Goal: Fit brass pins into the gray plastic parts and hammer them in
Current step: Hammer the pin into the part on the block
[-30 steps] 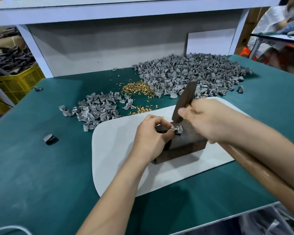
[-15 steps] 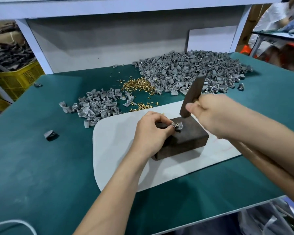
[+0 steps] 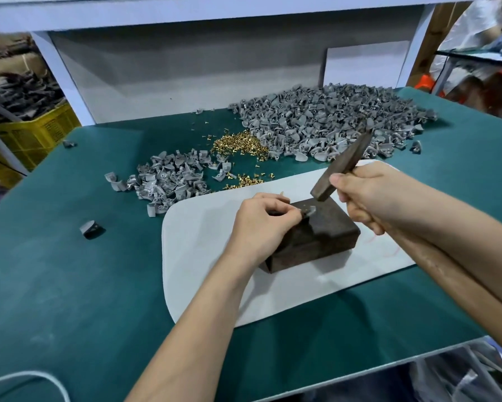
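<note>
Hammer [image 3: 342,163] long axis slants up-right, face down-left above gray part [image 3: 309,211].

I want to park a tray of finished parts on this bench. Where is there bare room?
Bare green mat lies left of the white pad, nearer than the lone dark part. Crowded: the back, with the large gray pile, small gray pile and brass pins, and the block on the pad.

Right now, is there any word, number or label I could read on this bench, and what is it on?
"10", possibly: raised characters on one gray plastic part in the smaller pile, too small to be sure.
Red marks on the white mat: a scribble, unreadable.
No other text shows.
</note>
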Motion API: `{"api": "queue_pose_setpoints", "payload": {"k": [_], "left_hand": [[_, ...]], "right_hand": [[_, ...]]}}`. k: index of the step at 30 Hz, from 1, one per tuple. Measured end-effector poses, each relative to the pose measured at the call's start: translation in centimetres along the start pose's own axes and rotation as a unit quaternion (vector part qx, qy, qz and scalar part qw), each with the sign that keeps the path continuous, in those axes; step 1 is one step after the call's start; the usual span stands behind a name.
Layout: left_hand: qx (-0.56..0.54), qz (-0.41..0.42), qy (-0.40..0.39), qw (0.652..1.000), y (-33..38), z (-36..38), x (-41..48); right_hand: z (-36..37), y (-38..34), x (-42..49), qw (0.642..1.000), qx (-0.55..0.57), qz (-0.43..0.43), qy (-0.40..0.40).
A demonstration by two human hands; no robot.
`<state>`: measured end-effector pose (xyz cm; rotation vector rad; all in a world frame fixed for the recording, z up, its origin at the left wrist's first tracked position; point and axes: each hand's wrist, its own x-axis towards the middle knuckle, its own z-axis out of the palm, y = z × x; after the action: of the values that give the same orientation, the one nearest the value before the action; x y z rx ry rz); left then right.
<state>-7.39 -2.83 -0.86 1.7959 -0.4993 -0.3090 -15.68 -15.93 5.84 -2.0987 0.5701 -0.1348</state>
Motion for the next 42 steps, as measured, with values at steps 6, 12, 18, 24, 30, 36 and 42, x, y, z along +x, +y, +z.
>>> {"api": "queue_pose_setpoints", "payload": {"k": [6,12,18,24,30,36,42], "left_hand": [[-0.004,-0.008,-0.004,1.000,0.3,0.0,-0.2],[0.054,0.033,0.016,0.998,0.6,0.1,-0.5],[0.264,0.162,0.083,0.947,1.3,-0.2,-1.2],[0.315,0.167,0.079,0.931,1.6,-0.4,-1.2],[0.332,0.170,0.062,0.926,1.2,-0.3,-0.9],[0.212,0.135,0.070,0.965,1.2,-0.2,-1.0],[0.218,0.146,0.074,0.962,1.0,0.2,-1.0]], "right_hand": [[0.4,0.4,-0.4,1.000,0.025,0.000,-0.015],[0.2,0.9,0.3,1.000,0.012,-0.004,0.002],[1.1,0.9,0.6,0.996,-0.079,-0.033,0.036],[2.2,0.2,-0.2,0.984,-0.155,-0.070,0.054],[2.4,0.1,-1.0,0.976,-0.191,-0.086,0.066],[2.9,0.4,-0.8,0.968,-0.224,-0.090,0.071],[2.3,0.8,-0.5,0.965,-0.226,-0.089,0.094]]}}
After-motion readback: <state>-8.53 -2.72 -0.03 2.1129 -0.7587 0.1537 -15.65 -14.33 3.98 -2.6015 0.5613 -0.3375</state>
